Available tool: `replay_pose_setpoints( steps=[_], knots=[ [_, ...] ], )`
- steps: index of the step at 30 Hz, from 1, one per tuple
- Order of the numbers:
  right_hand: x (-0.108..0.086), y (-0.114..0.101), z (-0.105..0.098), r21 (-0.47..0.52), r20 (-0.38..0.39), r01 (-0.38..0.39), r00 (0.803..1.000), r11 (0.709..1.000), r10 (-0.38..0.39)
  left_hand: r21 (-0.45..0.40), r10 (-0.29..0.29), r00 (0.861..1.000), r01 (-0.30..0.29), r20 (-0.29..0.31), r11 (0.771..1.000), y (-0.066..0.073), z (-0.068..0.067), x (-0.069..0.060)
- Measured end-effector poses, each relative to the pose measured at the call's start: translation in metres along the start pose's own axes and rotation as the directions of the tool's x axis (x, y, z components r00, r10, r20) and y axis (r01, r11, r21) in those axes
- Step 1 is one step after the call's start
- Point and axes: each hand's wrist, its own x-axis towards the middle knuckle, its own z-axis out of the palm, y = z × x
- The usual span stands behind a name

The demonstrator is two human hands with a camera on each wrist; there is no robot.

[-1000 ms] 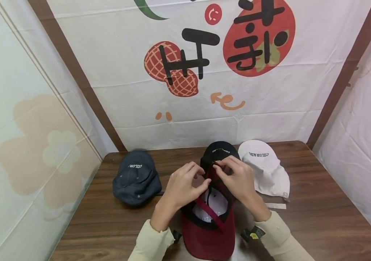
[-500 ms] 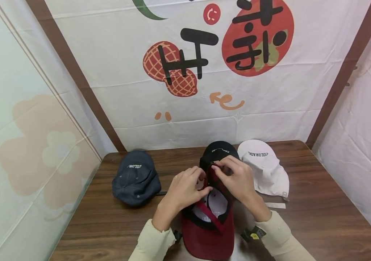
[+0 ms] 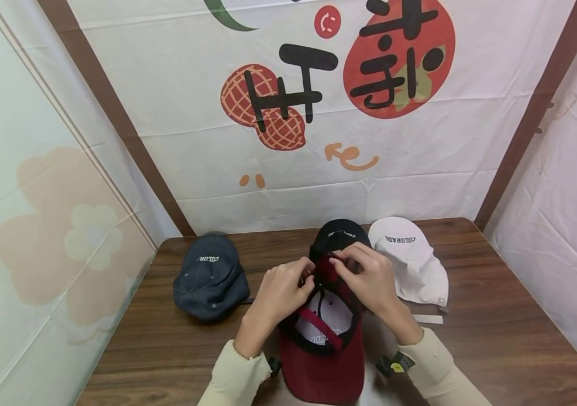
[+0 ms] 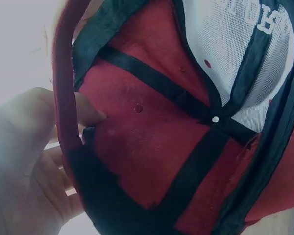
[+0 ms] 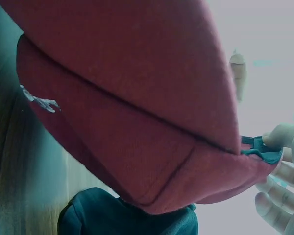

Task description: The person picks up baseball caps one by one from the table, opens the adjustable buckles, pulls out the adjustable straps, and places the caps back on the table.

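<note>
A dark red baseball cap [image 3: 321, 375] is upside down in front of the person, its brim toward the body. Its black-edged inside and white mesh front lining face up. The left hand [image 3: 280, 290] pinches the back edge of the cap by the strap; in the left wrist view the thumb of the left hand [image 4: 36, 147] reaches through the opening behind the red strap [image 4: 66, 98]. Opposite, the right hand [image 3: 369, 276] pinches the cap's back rim, and the right wrist view has the right hand [image 5: 284, 181] at the black-taped edge [image 5: 262, 152].
A navy cap [image 3: 211, 279] lies at the left of the wooden table [image 3: 491, 338]. Behind the hands is a black cap [image 3: 341, 231], beside a white cap [image 3: 410, 262]. A pale strip [image 3: 427, 319] lies near the white cap. A printed cloth [image 3: 268, 208] hangs behind.
The left hand has drawn its thumb and fingers together on the cap's edge and shifted slightly left. The cap's back edge has tilted a little with it; the right hand stays almost still.
</note>
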Motion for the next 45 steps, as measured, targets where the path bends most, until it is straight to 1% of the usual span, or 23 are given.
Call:
replay_pose_setpoints(
  steps=[5, 9, 14, 18, 25, 30, 36, 40, 42, 45],
  knots=[
    [-0.001, 0.0, 0.001, 0.005, 0.0, 0.004, 1.0, 1.0, -0.004, -0.046, -0.031, 0.998, 0.029, -0.049, 0.999, -0.003, -0.004, 0.0],
    [-0.002, 0.001, 0.002, 0.002, -0.009, 0.014, 1.0, 1.0, -0.014, -0.089, -0.067, 0.994, 0.059, -0.09, 0.994, -0.005, -0.007, -0.001],
    [-0.003, 0.003, 0.004, 0.006, 0.003, 0.027, 1.0, 1.0, -0.027, -0.127, -0.122, 0.979, 0.101, -0.162, 0.987, -0.009, -0.011, 0.0],
    [-0.005, 0.004, 0.005, -0.007, 0.031, 0.038, 0.999, 0.999, -0.038, -0.136, -0.151, 0.967, 0.125, -0.204, 0.983, -0.012, -0.014, 0.001],
    [-0.006, 0.007, 0.007, -0.016, 0.075, 0.032, 0.997, 0.999, -0.031, -0.138, -0.186, 0.953, 0.156, -0.24, 0.978, -0.018, -0.021, 0.002],
    [-0.008, 0.008, 0.006, -0.022, 0.126, 0.031, 0.992, 0.999, -0.028, -0.145, -0.21, 0.941, 0.176, -0.264, 0.974, -0.024, -0.026, 0.001],
    [-0.01, 0.009, 0.005, -0.054, 0.181, 0.032, 0.983, 0.998, -0.022, -0.149, -0.215, 0.931, 0.178, -0.295, 0.973, -0.028, -0.032, 0.0],
    [-0.012, 0.009, 0.005, -0.09, 0.227, 0.014, 0.974, 0.996, 0.007, -0.152, -0.216, 0.921, 0.174, -0.324, 0.973, -0.03, -0.037, 0.0],
    [-0.013, 0.009, 0.004, -0.108, 0.26, -0.006, 0.965, 0.994, 0.034, -0.158, -0.22, 0.915, 0.175, -0.338, 0.972, -0.031, -0.04, 0.0],
    [-0.015, 0.008, 0.003, -0.138, 0.321, -0.042, 0.943, 0.99, 0.084, -0.169, -0.232, 0.908, 0.182, -0.35, 0.969, -0.032, -0.044, -0.001]
  ],
)
